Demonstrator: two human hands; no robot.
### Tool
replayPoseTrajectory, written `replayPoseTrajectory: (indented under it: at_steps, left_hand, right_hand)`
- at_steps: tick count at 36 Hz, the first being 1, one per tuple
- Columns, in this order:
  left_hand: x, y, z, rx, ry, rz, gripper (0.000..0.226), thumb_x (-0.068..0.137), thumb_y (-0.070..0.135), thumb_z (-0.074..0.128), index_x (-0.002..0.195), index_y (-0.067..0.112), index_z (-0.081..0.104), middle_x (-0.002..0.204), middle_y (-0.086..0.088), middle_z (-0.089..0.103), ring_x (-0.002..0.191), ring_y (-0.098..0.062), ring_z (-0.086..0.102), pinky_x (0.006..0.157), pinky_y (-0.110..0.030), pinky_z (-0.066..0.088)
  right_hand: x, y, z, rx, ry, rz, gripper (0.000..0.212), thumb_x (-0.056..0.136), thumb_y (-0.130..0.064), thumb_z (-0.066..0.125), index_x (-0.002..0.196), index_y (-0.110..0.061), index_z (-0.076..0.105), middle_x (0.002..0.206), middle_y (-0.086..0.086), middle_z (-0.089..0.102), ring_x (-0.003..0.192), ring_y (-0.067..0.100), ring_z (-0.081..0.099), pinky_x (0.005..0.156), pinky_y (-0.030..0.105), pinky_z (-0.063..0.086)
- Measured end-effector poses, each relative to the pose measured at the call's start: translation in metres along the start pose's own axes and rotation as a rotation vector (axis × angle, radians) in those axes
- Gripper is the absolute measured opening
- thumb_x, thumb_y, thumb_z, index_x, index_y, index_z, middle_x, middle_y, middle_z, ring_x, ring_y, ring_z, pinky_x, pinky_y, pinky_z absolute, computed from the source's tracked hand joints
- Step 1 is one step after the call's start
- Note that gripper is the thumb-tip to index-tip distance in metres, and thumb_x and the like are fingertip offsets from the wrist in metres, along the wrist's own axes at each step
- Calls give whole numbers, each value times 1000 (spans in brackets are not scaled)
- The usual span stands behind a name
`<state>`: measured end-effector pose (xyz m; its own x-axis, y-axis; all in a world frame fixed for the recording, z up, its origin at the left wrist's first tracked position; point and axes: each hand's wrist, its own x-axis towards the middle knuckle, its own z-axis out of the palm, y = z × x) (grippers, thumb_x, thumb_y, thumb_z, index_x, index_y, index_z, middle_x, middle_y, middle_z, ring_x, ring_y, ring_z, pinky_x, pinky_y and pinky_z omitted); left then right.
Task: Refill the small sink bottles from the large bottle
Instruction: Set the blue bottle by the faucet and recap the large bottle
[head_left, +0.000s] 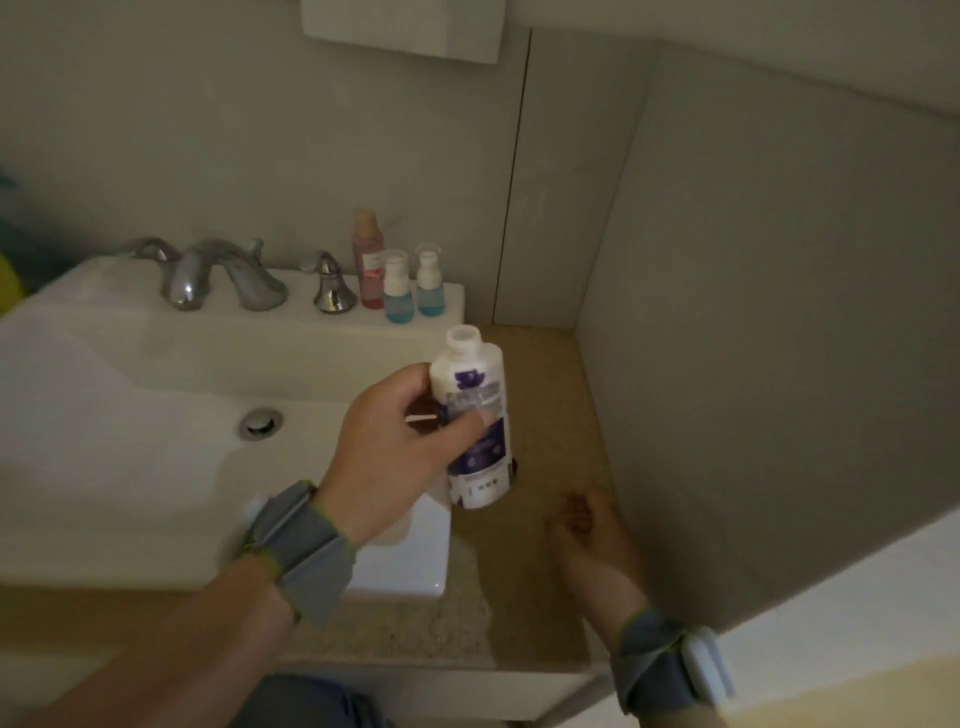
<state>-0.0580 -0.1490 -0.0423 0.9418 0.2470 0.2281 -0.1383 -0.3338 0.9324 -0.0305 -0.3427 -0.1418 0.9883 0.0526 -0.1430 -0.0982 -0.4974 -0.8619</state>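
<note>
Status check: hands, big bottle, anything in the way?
Left hand grips large bottle, cap off, upright. Right hand low at counter, grip unclear. Small blue bottles capped, on sink ledge.

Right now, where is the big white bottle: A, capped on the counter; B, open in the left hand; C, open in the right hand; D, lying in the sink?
B: the left hand grips the big white bottle, its neck bare of a cap, while the right hand is apart from it.

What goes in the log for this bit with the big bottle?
left hand: grips large bottle, cap off | right hand: low over counter, hold unclear | small blue bottles: capped, on sink ledge
</note>
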Motion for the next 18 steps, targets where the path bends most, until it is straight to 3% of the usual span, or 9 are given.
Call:
replayPoseTrajectory:
  at_steps: [3, 8, 12, 18]
  left_hand:
    - [-9, 4, -24, -34, 37, 11, 22, 76, 26, 77, 95, 25, 67, 89, 6, 71, 84, -13, 66, 74, -32, 56]
    - [-24, 10, -51, 11, 75, 32, 21, 79, 18, 73, 96, 28, 66, 89, 9, 71, 82, -9, 66, 72, -26, 56]
    - [-35, 5, -70, -5, 92, 0, 26, 78, 17, 72, 100, 28, 67, 94, 9, 72, 90, -11, 67, 76, -24, 56]
    - [-47, -3, -88, 18, 124, -14, 26, 79, 15, 73, 99, 31, 68, 94, 6, 71, 90, -14, 66, 79, -36, 58]
  right_hand:
    - [12, -7, 14, -69, -3, -40, 25, 88, -17, 59, 113, -17, 53, 103, -1, 57, 92, 14, 55, 67, 12, 38]
    - [31, -16, 34, -113, -3, -30, 51, 89, -30, 61, 134, -14, 44, 124, 5, 54, 111, 21, 54, 87, 25, 40]
    - [43, -16, 48, -164, -29, -17, 60, 89, -37, 60, 139, -14, 37, 136, 8, 48, 122, 24, 49, 102, 37, 42]
    - [54, -13, 60, -380, 0, -111, 44, 92, -29, 55, 130, -9, 46, 127, 13, 49, 111, 30, 53, 92, 33, 44]
